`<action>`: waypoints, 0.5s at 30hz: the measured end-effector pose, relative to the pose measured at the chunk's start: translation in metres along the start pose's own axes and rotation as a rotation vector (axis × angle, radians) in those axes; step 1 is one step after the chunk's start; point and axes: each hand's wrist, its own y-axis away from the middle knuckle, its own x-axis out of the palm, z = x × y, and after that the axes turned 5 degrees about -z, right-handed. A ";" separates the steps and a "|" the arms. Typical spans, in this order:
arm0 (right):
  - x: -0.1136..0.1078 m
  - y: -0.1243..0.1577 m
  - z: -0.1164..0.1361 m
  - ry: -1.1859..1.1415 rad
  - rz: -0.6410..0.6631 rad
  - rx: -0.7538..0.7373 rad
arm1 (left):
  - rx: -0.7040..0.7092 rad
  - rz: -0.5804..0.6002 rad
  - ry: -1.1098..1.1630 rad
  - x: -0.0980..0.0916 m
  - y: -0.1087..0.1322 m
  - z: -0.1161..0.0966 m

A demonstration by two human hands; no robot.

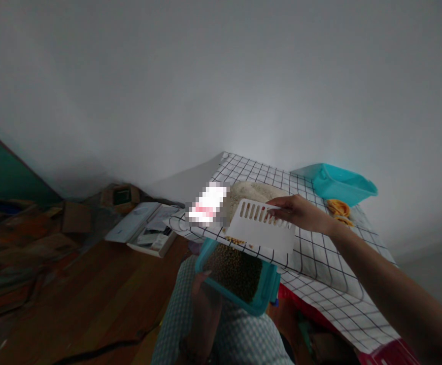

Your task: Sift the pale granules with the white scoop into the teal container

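Note:
My right hand [295, 210] is closed on the slotted end of a flat white plastic board [262, 235], which tilts down at the table's front edge. Small yellow grains [236, 240] lie on the cloth beside the board's lower left side. Below that edge, above my lap, is a teal plastic tub [259, 310] holding many small green and yellowish grains, perhaps beans. My left hand [204, 289] grips the tub's near left rim, with the thumb over the top and the other fingers mostly hidden. A pale mound [257, 190] rests on the table behind the board, partly covered by it.
A black-and-white checked cloth [251, 165] covers the table against the wall. At the back right stand a second teal tub [344, 185] and an orange-yellow cloth item [338, 208]. A bright blurred-out screen [208, 203] sits at left. Boxes [154, 238] lie on the wooden floor.

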 end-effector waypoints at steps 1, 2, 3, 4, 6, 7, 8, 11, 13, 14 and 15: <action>0.000 0.000 0.002 -0.001 0.008 0.002 | 0.002 0.003 -0.001 0.001 0.000 0.000; 0.000 0.000 0.003 0.000 0.016 0.002 | 0.002 0.003 0.000 0.002 0.001 -0.001; 0.000 0.001 0.005 0.003 0.021 0.000 | 0.001 0.000 0.000 0.002 0.001 -0.001; 0.001 0.001 0.006 0.008 0.025 -0.004 | -0.001 -0.004 0.000 0.003 0.002 -0.001; 0.001 0.002 0.009 0.018 0.042 -0.020 | -0.011 -0.013 0.000 0.003 0.002 -0.001; 0.001 0.003 0.010 0.021 0.054 -0.031 | -0.017 -0.020 -0.001 0.003 0.003 -0.001; 0.000 0.004 0.010 0.019 0.063 -0.041 | -0.020 -0.024 -0.002 0.003 0.003 -0.001; -0.004 0.009 0.008 -0.010 0.043 -0.032 | -0.006 -0.008 -0.009 0.003 0.004 -0.001; -0.008 0.012 0.003 -0.039 -0.014 -0.003 | 0.013 0.009 -0.014 0.003 0.004 -0.001; -0.010 0.013 0.001 -0.052 -0.050 0.012 | 0.016 0.014 -0.018 0.004 0.004 -0.001; -0.011 0.014 -0.002 -0.063 -0.083 0.024 | 0.016 0.009 -0.023 0.004 0.004 -0.001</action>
